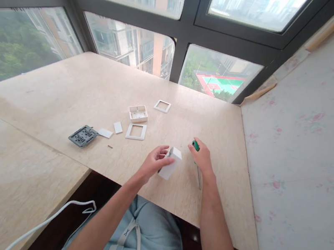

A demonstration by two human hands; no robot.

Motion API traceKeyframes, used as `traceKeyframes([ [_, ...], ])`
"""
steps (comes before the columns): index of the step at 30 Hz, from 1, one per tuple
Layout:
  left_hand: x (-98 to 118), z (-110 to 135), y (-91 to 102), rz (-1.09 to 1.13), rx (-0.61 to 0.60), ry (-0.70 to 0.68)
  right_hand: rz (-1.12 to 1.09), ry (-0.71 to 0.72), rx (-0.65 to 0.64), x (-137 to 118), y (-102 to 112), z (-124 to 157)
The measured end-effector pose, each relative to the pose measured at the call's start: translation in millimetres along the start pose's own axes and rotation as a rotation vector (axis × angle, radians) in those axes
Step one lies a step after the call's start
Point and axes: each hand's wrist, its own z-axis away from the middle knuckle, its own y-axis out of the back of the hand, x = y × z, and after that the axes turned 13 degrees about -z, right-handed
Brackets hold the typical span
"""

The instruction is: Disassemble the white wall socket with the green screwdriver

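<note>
My left hand (pixel 153 163) grips a white square box-shaped part (pixel 171 163) just above the beige stone tabletop (pixel 96 92), near its front edge. My right hand (pixel 202 158) is closed round a screwdriver with a green handle (pixel 196 145); its metal shaft (pixel 199 178) points back toward me under the wrist. The two hands are a short gap apart.
Farther back on the tabletop lie a white square frame (pixel 136 131), a white open box (pixel 138 113), a second white frame (pixel 162 106), two small white plates (pixel 118 127) (pixel 105 133), a grey slotted plate (pixel 83 136) and a tiny screw (pixel 110 146). A white cable (pixel 54 217) hangs below. Windows at the back, a wall to the right.
</note>
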Motion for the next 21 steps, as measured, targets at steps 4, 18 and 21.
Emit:
traceKeyframes([
  [4, -6, -2, 10.5, 0.665, -0.147, 0.205, 0.024, 0.035, -0.008, 2, -1, 0],
  [18, -8, -2, -2.2, 1.043, -0.111, 0.364, 0.073, 0.173, -0.111, -6, -25, 12],
  [21, -5, -4, -2.7, 1.044, -0.041, 0.392, 0.065, 0.194, -0.13, -9, -29, 15],
])
